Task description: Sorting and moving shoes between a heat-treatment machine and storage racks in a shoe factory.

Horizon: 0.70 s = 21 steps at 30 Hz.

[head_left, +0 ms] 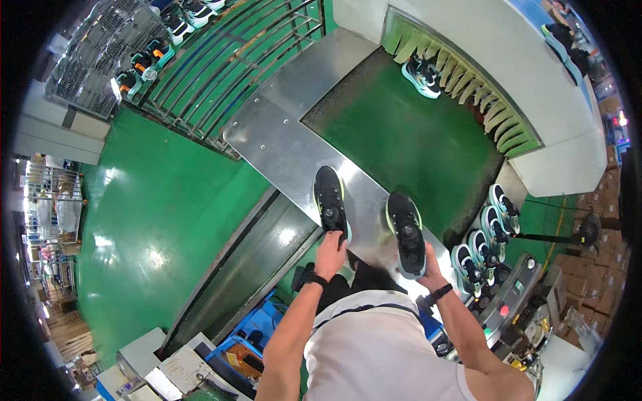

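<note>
Gripping a black shoe in each hand, the person is standing at the middle of the frame, forearms coming up from the lower edge. The left hand is closing its grip around the heel end of the left black shoe, fingers wrapped onto the rear of it, and that shoe is lying with its toe pointing toward the top of the frame on the steel plate that is running diagonally from the upper centre down to the lower right. The right hand is pinching the heel of the right black shoe, which is showing a pale green sole edge; this shoe is sitting just right of centre, on the same plate, near its partner but not touching it.

Beyond the two shoes, the green conveyor belt is stretching toward the upper right, and one more sneaker is riding there, right beside the row of pale green curtain strips at the mouth of the white tunnel housing. At the right of the frame, a line of teal-and-black sneakers is standing packed side by side, just beside a control panel with coloured buttons. In the upper left, more sneakers are sitting in a wire rack. Both wrists are wearing dark bands.
</note>
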{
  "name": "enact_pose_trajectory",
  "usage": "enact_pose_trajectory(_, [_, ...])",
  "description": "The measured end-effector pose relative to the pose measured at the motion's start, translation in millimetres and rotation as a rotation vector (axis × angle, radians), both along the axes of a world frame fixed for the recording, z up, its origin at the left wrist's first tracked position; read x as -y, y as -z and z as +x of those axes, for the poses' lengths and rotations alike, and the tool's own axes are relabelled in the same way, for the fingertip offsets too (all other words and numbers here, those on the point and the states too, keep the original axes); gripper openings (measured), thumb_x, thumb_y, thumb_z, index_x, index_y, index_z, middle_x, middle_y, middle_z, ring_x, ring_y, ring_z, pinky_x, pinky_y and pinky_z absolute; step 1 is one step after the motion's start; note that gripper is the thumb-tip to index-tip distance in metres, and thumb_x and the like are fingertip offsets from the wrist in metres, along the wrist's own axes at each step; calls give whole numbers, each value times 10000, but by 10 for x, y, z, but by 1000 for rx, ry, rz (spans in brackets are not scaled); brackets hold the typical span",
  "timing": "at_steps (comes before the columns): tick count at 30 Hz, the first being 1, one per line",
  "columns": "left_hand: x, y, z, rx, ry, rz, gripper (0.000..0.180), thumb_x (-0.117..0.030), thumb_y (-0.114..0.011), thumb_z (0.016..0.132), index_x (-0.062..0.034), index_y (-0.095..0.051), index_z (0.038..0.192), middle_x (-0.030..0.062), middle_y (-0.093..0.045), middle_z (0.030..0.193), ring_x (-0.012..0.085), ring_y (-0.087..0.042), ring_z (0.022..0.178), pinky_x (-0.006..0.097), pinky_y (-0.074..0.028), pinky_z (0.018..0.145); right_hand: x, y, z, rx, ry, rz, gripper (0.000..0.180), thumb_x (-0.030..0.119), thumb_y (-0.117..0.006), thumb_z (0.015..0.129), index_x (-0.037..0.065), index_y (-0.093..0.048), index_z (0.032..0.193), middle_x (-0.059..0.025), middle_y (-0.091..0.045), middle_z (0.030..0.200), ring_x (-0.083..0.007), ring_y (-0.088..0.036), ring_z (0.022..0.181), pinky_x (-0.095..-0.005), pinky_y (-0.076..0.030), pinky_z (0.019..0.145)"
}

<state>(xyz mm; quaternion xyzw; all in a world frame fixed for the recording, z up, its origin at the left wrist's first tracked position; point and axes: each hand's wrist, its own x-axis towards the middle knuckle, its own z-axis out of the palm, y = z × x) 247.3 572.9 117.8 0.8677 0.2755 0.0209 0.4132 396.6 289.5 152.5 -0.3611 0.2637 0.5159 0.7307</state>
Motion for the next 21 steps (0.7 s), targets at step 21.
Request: enact_pose_trajectory(21, [-53,-1679,-1227,378,-446,-583,248,-48,-665,1016,51,-656,1243,51,-709,937,119,-680,795,282,-555,767,-1230,-703,111,1147,-432,-282,394,205,-680,1027,-3,-576,1346,-127,-618,1343,-158,-606,1180,-337,-532,947])
